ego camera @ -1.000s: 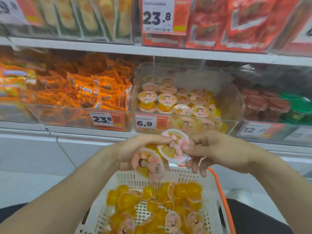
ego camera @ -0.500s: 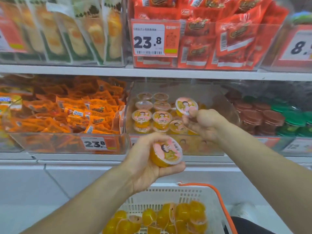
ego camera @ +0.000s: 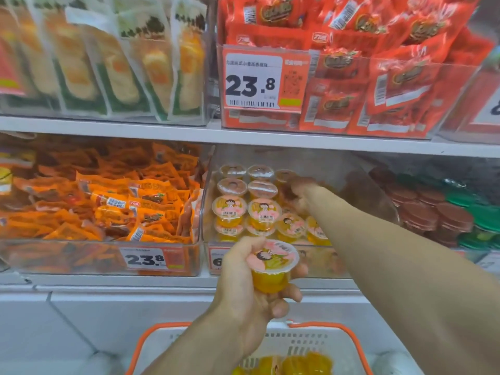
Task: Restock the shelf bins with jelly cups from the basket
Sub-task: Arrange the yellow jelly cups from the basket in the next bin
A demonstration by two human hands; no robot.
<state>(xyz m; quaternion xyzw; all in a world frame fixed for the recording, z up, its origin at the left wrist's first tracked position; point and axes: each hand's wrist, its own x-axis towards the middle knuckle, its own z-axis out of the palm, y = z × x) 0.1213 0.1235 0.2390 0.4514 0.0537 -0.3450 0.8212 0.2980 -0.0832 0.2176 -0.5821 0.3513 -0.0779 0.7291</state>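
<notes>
1. The left hand (ego camera: 249, 280) holds 1 jelly cup (ego camera: 272, 266) in front of the shelf, fingers and thumb curled round the yellow body, the printed lid facing up and tipped a little toward the camera.

2. That cup sits just below and in front of the clear bin (ego camera: 338, 263), near the bin's front wall by the price tag. The bin opening lies up and away from the hand, so the coming move looks like a short lift forward over the front wall.

3. The cup's axis runs roughly upright, matching the cups already standing in the bin in rows (ego camera: 263, 212). Little turning should be needed before it is set down.

4. The right hand (ego camera: 301, 194) reaches deep into the bin, at the back right of the rows. It is blurred and dim there; I cannot tell whether its fingers hold a cup or are spread.

5. The right arm crosses the bin's right half, so the free space for the left hand's cup seems to be the front left or middle.

6. The basket (ego camera: 319, 345) sits below, with more yellow cups (ego camera: 297, 364) visible inside.
</notes>
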